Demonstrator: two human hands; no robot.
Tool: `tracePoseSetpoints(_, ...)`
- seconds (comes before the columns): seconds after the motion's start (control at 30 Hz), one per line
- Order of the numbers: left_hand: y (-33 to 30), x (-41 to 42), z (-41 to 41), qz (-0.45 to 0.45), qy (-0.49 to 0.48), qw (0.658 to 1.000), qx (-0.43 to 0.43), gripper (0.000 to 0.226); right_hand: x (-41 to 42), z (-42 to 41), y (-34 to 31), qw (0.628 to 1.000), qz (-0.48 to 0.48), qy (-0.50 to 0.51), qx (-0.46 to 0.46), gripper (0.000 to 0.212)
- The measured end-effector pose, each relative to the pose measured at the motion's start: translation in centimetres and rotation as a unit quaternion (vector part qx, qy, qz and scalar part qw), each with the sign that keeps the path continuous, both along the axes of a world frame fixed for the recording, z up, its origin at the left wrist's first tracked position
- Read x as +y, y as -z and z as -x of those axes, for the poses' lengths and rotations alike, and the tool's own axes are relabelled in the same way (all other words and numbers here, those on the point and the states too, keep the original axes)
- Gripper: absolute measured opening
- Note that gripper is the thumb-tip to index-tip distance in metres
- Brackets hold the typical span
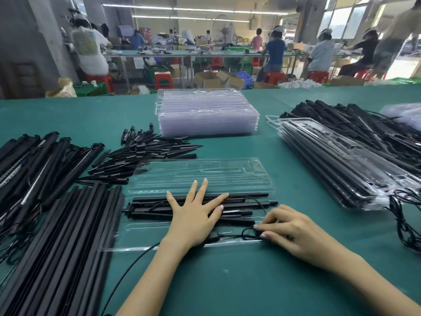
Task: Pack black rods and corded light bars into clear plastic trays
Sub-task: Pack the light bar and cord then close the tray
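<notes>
An open clear plastic tray [145,226] lies on the green table in front of me, its lid half [200,172] folded back. Black rods and a light bar [250,204] lie in the near half. My left hand [193,215] presses flat on them with fingers spread. My right hand [289,231] pinches a loop of the black cord [247,233] at the tray's front right. The cord's inline switch [213,236] lies by my left wrist, and the cord trails off toward me at the left.
Long black rods [59,247] lie at the near left, corded light bars [38,160] behind them, short black spikes [145,151] beyond. A stack of clear trays [207,112] stands at the back. Packed trays [341,165] and more bars pile at the right. People work at far benches.
</notes>
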State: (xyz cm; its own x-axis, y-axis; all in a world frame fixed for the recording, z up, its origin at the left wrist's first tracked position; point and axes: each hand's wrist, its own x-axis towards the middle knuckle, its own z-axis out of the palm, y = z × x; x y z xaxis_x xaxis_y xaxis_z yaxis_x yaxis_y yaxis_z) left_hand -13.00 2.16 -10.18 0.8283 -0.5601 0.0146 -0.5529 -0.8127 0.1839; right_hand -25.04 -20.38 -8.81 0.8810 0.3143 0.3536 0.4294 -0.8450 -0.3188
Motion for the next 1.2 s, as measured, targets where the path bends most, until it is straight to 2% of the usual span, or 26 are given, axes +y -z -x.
tracePoseSetpoints(0.1, -0.1, 0.0, 0.0, -0.013, 0.0, 1.0, -0.001, 0.04, 0.6, -0.9, -0.6, 0.999, -0.025, 0.023, 0.034, 0.02)
tracePoseSetpoints(0.27, -0.6, -0.6, 0.0, -0.046, 0.007, 0.999, 0.008, 0.043, 2.3, -1.6, -0.1, 0.994, -0.106, 0.032, 0.018, 0.012)
tracePoseSetpoints(0.4, -0.7, -1.2, 0.6, -0.031, 0.026, 0.999, 0.006, 0.046, 2.6, -1.2, 0.0, 0.989, -0.128, 0.076, 0.01, 0.014)
tracePoseSetpoints(0.5, -0.7, -2.1, 1.3, -0.025, 0.048, 0.999, 0.006, 0.052, 2.8, -1.2, -0.1, 0.979, -0.171, 0.097, 0.046, 0.018)
tracePoseSetpoints(0.7, -0.8, -4.1, 2.4, -0.04, 0.097, 0.994, 0.022, 0.061, 0.9, -1.0, -1.7, 0.984, -0.08, 0.035, 0.158, 0.011)
tracePoseSetpoints(0.8, -0.7, -4.3, 2.5, -0.066, 0.1, 0.993, 0.02, 0.07, -0.4, -0.3, -2.7, 0.967, -0.16, 0.029, 0.197, 0.022)
tracePoseSetpoints(0.83, -0.7, -4.3, 2.6, -0.071, 0.101, 0.992, 0.022, 0.07, -0.7, -0.3, -2.8, 0.966, -0.172, 0.034, 0.192, 0.025)
tracePoseSetpoints(0.93, -1.0, -4.3, 2.5, -0.073, 0.101, 0.991, 0.042, 0.068, -1.5, -0.4, -2.5, 0.984, -0.108, 0.081, 0.113, 0.019)
tracePoseSetpoints(1.0, -1.1, -4.4, 2.5, -0.069, 0.096, 0.992, 0.053, 0.068, -1.8, 0.3, -2.3, 0.983, -0.115, 0.114, 0.087, 0.024)
tracePoseSetpoints(1.1, -1.3, -4.6, 2.5, -0.068, 0.087, 0.992, 0.068, 0.071, -1.8, 1.0, -1.9, 0.975, -0.128, 0.148, 0.101, 0.027)
tracePoseSetpoints(1.2, -1.9, -5.1, 2.5, -0.081, 0.08, 0.989, 0.096, 0.075, -1.4, 0.5, -1.8, 0.97, -0.102, 0.18, 0.127, 0.013)
